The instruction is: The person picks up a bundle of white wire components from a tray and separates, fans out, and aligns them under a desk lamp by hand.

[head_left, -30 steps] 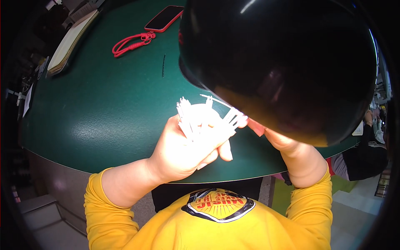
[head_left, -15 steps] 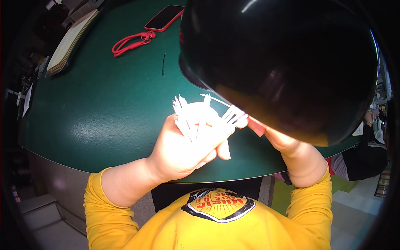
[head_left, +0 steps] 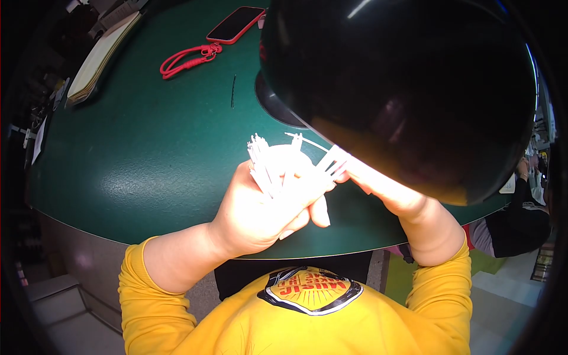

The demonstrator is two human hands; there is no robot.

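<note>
My left hand (head_left: 248, 216) is closed around a white piece with a rounded middle (head_left: 290, 160) and several thin white sticks (head_left: 258, 155) standing round its edge. Strong glare washes out its details, so I cannot tell its exact kind. My right hand (head_left: 393, 189) reaches in under the black lamp shade (head_left: 402, 89), its fingers together at the right-hand sticks (head_left: 335, 163) of the piece. A slim white rod (head_left: 307, 141) slants from above the piece towards the right hand. The shade hides part of that hand and the rod's far end.
The green tabletop (head_left: 148, 136) carries a phone in a red case (head_left: 235, 25), a red cord strap (head_left: 183, 61) and a thin dark strip (head_left: 233, 92). A stack of papers (head_left: 103, 59) lies at the far left. The lamp's round base (head_left: 275, 103) stands beyond my hands.
My right-hand fingers have shifted slightly, with the fingertips turned in closer to the sticks. The left hand and the white piece stay almost still.
</note>
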